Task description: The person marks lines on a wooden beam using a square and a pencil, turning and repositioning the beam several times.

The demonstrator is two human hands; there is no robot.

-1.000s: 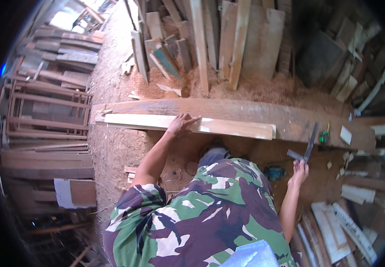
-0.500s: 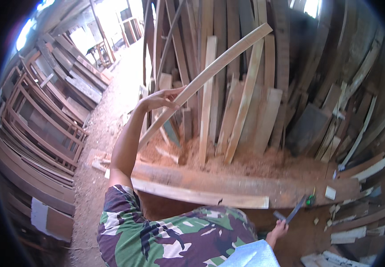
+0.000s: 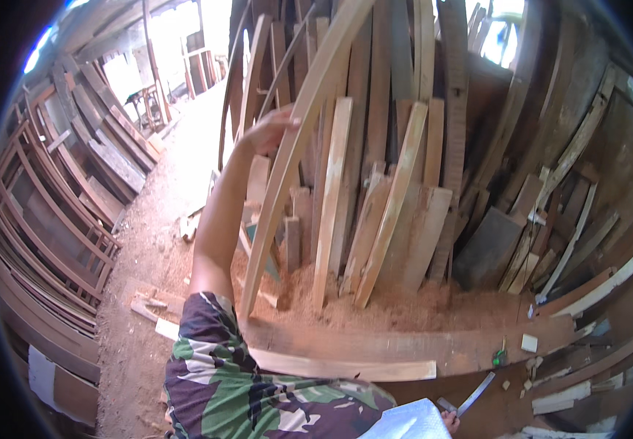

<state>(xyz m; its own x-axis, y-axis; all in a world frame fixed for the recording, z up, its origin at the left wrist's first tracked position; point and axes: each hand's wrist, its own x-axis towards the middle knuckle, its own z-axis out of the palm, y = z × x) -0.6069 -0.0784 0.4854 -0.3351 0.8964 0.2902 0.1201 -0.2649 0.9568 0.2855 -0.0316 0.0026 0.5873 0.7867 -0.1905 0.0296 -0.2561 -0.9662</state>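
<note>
My left hand (image 3: 266, 133) grips a long, pale wooden plank (image 3: 277, 197) around its edge, about halfway up; the fingers are slightly blurred. The plank leans steeply, its foot beside the workbench beam and its upper end cut off by the top of the view. Low at the right, my right hand (image 3: 451, 421) is closed on a try square, whose metal blade (image 3: 477, 393) points up and right. Much of that hand is hidden by a pale blue-white thing (image 3: 411, 422) in front of it. Another pale wooden strip (image 3: 345, 367) lies along the beam's near edge.
Many boards (image 3: 375, 132) lean upright behind, their feet in reddish sawdust (image 3: 375, 311). A thick wooden beam (image 3: 375, 344) crosses in front, bearing a small green object (image 3: 500, 357) and an offcut (image 3: 529, 343). Wooden frames (image 3: 46, 212) are stacked at left; scraps (image 3: 561, 399) lie at right.
The plank has swung to a steeper lean, its top going up out of view, with my left hand still on it. My right hand with the try square sits lower, and the view has shifted.
</note>
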